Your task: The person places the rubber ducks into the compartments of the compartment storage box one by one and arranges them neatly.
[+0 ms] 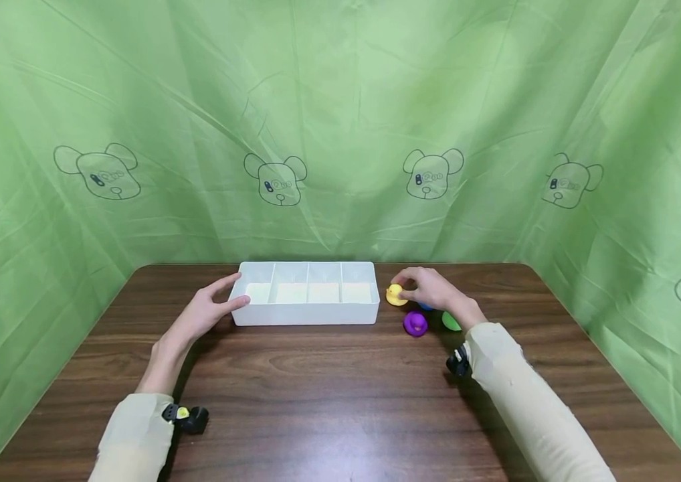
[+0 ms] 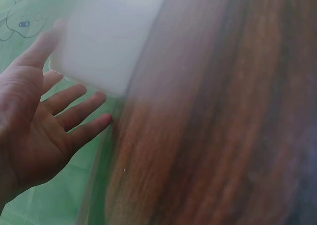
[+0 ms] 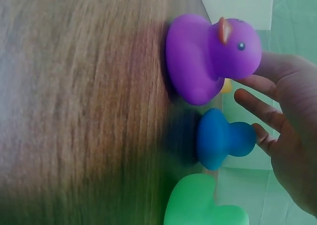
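Observation:
A white box [image 1: 304,314] with several compartments stands at the back of the table. My left hand [image 1: 199,313] is at its left end, thumb and index finger spread over the rim; the left wrist view has the fingers extended beside the box wall. To the right of the box, my right hand [image 1: 433,289] pinches a yellow rubber duck [image 1: 393,296] between thumb and fingers. In the right wrist view that duck is mostly hidden behind a purple rubber duck [image 3: 193,61]. A blue rubber duck [image 3: 214,138] and a green rubber duck [image 3: 190,202] sit close by.
The dark wooden table [image 1: 316,395] runs up to a green curtain [image 1: 340,134] printed with bear heads, which closes off the back and both sides. In the head view the right hand and forearm partly cover the blue and green ducks.

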`<state>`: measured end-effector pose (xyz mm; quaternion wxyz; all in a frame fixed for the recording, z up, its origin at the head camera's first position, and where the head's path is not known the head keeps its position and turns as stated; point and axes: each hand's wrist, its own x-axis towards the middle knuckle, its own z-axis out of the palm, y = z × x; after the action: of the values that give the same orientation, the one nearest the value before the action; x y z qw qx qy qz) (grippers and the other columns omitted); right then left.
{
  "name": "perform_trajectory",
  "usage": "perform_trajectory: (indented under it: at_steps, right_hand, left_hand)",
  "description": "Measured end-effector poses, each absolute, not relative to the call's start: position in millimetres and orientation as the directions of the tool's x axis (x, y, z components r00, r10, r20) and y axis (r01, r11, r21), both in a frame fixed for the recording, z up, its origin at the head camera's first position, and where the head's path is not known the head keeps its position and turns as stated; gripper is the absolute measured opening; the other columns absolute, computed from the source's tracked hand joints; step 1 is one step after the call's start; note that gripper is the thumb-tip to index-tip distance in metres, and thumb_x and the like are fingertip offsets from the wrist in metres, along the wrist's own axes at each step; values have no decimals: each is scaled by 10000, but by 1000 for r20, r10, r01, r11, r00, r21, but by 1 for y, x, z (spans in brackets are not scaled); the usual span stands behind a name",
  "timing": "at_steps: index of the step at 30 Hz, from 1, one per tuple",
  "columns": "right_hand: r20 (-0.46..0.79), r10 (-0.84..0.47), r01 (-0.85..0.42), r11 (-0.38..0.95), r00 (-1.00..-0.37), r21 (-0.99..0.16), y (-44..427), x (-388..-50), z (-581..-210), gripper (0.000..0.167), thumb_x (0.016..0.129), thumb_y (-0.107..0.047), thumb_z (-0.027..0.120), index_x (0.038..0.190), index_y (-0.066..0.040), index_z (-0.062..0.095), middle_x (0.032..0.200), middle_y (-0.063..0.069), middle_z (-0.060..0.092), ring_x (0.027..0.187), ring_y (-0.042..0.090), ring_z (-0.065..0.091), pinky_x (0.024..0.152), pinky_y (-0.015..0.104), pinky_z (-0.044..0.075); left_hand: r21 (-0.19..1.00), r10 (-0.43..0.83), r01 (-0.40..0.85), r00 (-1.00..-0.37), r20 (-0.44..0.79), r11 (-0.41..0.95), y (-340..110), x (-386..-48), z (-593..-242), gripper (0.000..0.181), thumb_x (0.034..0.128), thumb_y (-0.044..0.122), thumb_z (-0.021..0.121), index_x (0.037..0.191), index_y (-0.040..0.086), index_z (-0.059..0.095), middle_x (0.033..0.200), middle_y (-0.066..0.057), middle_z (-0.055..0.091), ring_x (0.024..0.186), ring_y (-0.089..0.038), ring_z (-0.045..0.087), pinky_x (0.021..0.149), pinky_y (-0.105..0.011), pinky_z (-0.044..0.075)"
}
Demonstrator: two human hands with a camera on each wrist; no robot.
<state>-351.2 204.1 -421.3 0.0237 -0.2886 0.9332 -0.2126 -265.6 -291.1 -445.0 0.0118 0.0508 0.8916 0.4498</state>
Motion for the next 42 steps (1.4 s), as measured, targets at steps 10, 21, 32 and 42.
perform_trajectory:
  at_steps: [10, 21, 32, 42]
  right_hand:
    - [124, -557, -554, 726, -821, -407, 205, -348, -419, 279, 883, -208, 749, 1149, -132, 715, 1052, 9, 715, 1029, 207, 649, 940, 431, 512]
    - [156, -533, -542, 719, -832, -436, 206, -334, -403, 262, 900, -197, 735, 1156, -146, 715, 1041, 9, 713, 1020, 230, 655, 932, 448, 514]
    - [180, -534, -553, 705, -826, -443, 201, -334, -386, 260, 908, -211, 733, 1162, -159, 711, 1059, -1, 713, 1004, 193, 663, 926, 417, 531]
    - [216, -568, -603, 689, -794, -403, 189, -333, -370, 264, 915, -229, 726, 1171, -167, 708, 1081, -7, 713, 1013, 203, 664, 926, 433, 531]
  left_hand:
    - [797, 94, 77, -995, 25, 599, -292, -264, -446, 832, 873, 597, 673, 1555, 244, 354, 1616, -85, 324, 1516, -357, 197, 1186, -633, 184]
    - [802, 94, 81, -995, 31, 592, -291, -266, -446, 840, 868, 589, 684, 1552, 224, 362, 1612, -82, 335, 1516, -349, 200, 1195, -624, 172]
    - [800, 102, 88, -994, 34, 594, -293, -271, -446, 844, 867, 592, 683, 1553, 220, 362, 1611, -86, 334, 1516, -349, 204, 1194, -621, 179]
    - [802, 106, 87, -994, 30, 591, -295, -275, -447, 835, 868, 585, 686, 1552, 233, 362, 1613, -87, 331, 1515, -355, 202, 1189, -630, 181]
